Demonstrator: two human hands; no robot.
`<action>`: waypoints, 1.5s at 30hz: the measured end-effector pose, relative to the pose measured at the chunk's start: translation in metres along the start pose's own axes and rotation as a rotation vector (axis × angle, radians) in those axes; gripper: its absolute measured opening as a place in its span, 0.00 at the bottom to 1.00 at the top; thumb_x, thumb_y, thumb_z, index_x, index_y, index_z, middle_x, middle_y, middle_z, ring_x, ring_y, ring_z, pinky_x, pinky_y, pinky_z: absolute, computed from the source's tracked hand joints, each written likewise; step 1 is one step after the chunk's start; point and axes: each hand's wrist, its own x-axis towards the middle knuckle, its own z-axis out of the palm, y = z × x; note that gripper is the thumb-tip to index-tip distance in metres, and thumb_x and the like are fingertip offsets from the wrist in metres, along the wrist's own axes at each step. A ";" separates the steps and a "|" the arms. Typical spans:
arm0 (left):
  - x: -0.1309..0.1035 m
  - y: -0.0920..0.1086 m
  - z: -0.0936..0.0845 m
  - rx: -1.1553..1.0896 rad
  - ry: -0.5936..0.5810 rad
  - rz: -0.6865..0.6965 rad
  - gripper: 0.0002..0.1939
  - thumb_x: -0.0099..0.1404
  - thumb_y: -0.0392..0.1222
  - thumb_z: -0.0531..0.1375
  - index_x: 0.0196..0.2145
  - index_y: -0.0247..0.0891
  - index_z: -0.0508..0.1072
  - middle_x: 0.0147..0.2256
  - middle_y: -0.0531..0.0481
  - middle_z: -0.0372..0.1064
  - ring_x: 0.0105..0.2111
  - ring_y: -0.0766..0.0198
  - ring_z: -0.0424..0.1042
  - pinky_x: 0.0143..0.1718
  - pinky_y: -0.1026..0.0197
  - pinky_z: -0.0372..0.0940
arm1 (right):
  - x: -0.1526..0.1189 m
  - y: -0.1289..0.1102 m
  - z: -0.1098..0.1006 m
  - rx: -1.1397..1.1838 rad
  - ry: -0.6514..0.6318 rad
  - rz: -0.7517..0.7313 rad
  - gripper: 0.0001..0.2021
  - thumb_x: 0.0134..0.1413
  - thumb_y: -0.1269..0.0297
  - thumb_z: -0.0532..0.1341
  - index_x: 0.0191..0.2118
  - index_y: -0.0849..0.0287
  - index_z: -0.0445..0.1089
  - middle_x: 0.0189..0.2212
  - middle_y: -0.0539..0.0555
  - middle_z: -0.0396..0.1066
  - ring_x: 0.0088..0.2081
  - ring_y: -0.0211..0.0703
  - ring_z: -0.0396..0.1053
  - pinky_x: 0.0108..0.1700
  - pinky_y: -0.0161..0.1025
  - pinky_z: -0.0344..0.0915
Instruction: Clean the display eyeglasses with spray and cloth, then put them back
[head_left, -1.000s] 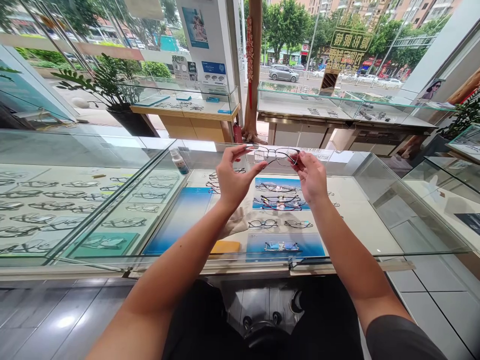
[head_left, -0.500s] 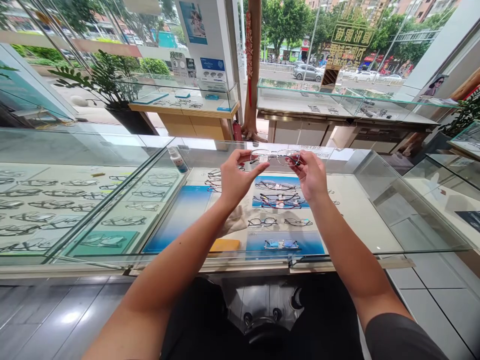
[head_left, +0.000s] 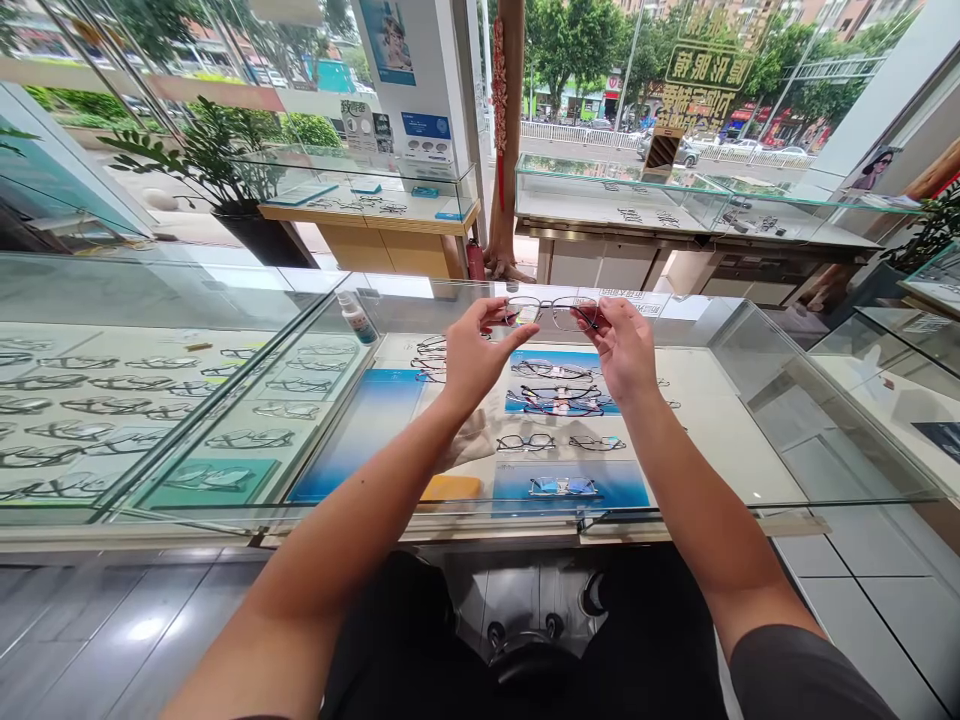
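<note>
The left forearm partly hides the yellow item, and the bottle label is unreadably small.

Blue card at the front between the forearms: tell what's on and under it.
One pair of glasses with bluish lenses lies on the blue card; anything beneath is covered.
</note>
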 end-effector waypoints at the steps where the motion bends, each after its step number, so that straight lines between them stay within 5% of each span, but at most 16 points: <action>1: 0.000 0.000 0.000 0.008 0.000 0.000 0.32 0.58 0.62 0.79 0.52 0.41 0.82 0.48 0.42 0.85 0.49 0.51 0.85 0.56 0.46 0.78 | 0.000 0.000 0.000 0.000 0.004 -0.002 0.16 0.53 0.47 0.76 0.36 0.51 0.75 0.39 0.50 0.84 0.46 0.44 0.83 0.56 0.45 0.80; 10: -0.002 -0.001 0.003 0.002 -0.017 0.002 0.32 0.58 0.67 0.77 0.49 0.41 0.80 0.41 0.44 0.84 0.42 0.55 0.84 0.51 0.49 0.79 | 0.002 0.003 -0.002 0.022 0.026 0.002 0.14 0.55 0.48 0.75 0.35 0.51 0.76 0.37 0.49 0.83 0.44 0.42 0.84 0.53 0.42 0.80; 23: -0.005 0.005 0.002 0.160 0.187 0.268 0.36 0.59 0.69 0.76 0.50 0.42 0.72 0.42 0.46 0.80 0.43 0.54 0.81 0.46 0.50 0.73 | 0.008 0.013 -0.004 0.005 0.125 0.171 0.09 0.59 0.57 0.75 0.36 0.55 0.78 0.35 0.51 0.85 0.39 0.38 0.85 0.39 0.31 0.80; 35: -0.007 0.012 0.000 0.224 0.160 0.187 0.38 0.58 0.77 0.72 0.48 0.44 0.71 0.41 0.47 0.80 0.43 0.51 0.80 0.48 0.47 0.72 | 0.011 0.018 -0.010 -0.017 0.125 0.167 0.12 0.57 0.53 0.76 0.36 0.54 0.78 0.34 0.51 0.85 0.39 0.41 0.85 0.40 0.34 0.82; 45: -0.002 0.005 -0.002 0.186 0.070 0.132 0.33 0.60 0.72 0.74 0.48 0.44 0.75 0.42 0.46 0.83 0.44 0.53 0.82 0.48 0.50 0.73 | 0.008 0.014 -0.009 -0.060 0.133 0.093 0.15 0.53 0.49 0.77 0.34 0.53 0.79 0.35 0.49 0.84 0.40 0.40 0.83 0.41 0.34 0.81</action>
